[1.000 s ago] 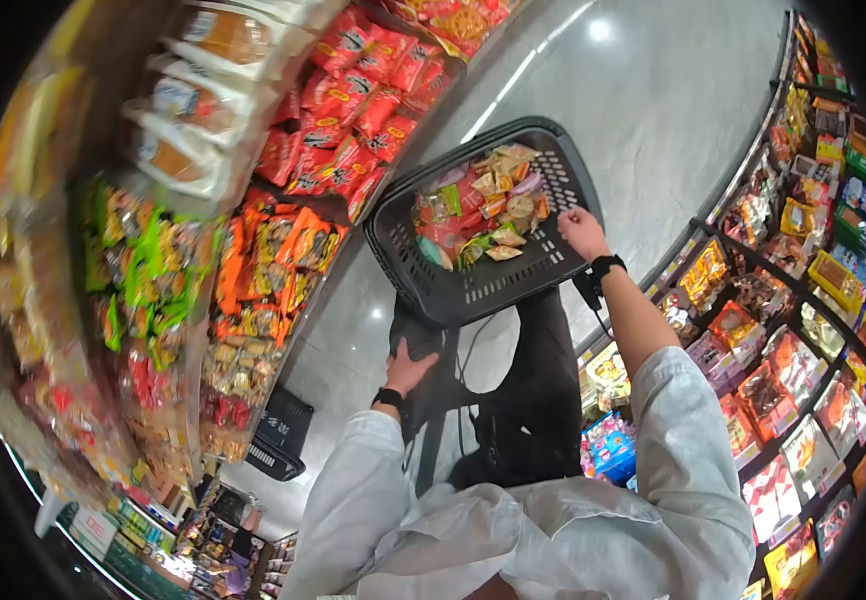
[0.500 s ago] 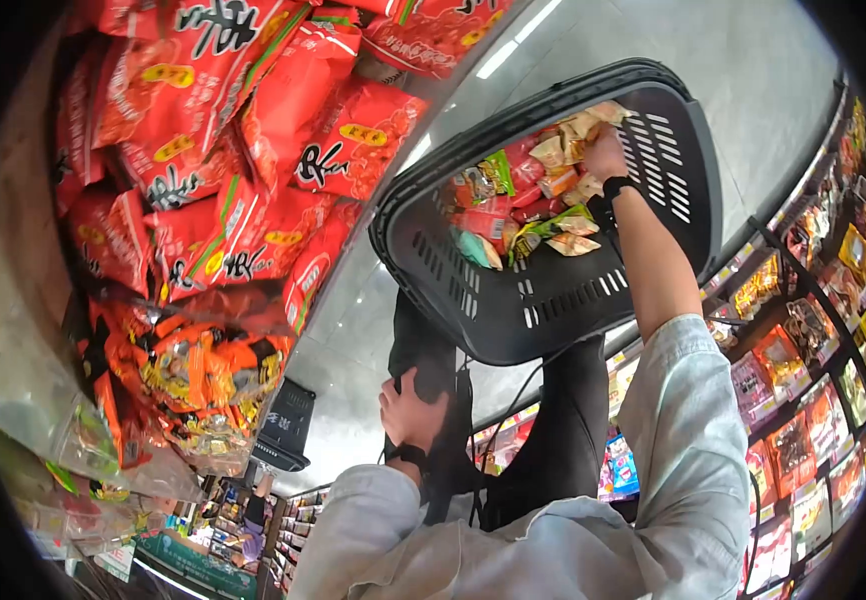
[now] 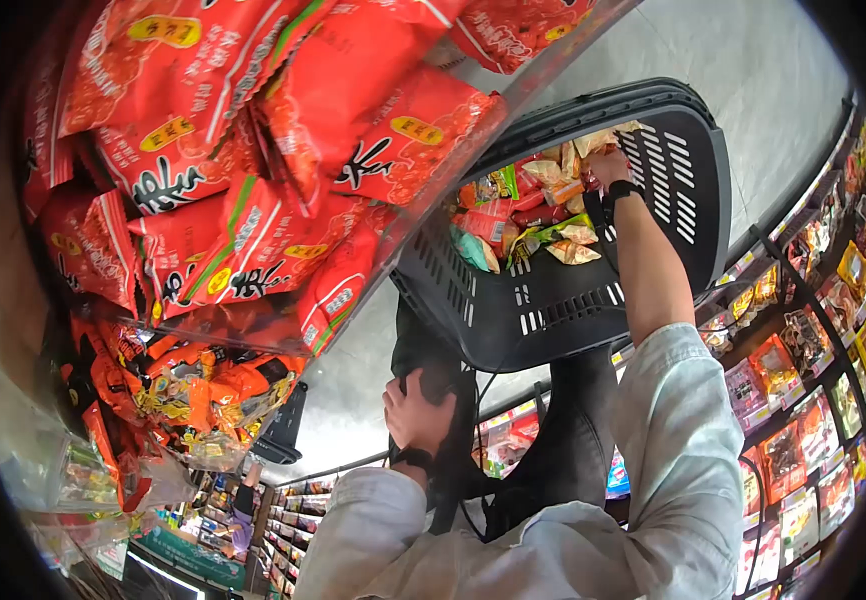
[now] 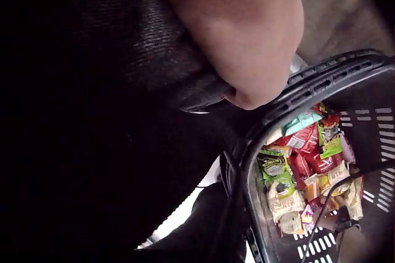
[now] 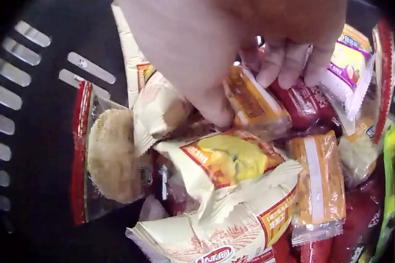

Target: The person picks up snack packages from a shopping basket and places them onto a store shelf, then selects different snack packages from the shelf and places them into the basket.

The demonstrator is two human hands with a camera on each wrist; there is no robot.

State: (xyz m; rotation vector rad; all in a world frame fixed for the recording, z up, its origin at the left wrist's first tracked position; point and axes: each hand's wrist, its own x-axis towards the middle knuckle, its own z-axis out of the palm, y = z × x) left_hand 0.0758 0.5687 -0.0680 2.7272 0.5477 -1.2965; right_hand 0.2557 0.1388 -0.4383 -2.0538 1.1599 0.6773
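Note:
A black shopping basket (image 3: 553, 320) stands before the person, with several small wrapped snacks in it. My right hand (image 3: 609, 168) is down inside it, near the far right of the snack pile. In the right wrist view, thumb and fingers (image 5: 295, 65) close about an orange-wrapped snack (image 5: 252, 99). Cream-coloured packets (image 5: 241, 195) lie just below the hand, and a round pale cracker in clear wrap (image 5: 114, 155) sits beside them. My left hand (image 3: 419, 412) rests on the person's dark-trousered knee, beside the basket's near left corner, and holds nothing.
On the left, a clear-fronted shelf bin of red snack bags (image 3: 283, 200) overlaps the basket's left rim in the head view. Orange packets (image 3: 193, 390) fill the bin below. Shelves of packaged goods (image 3: 793, 380) line the right. Another dark basket (image 3: 281, 430) stands on the floor behind.
My right hand has gone from the basket's right rim down into the snacks and closed on one. The view has dipped nearer the red bags. The left hand stays on the knee.

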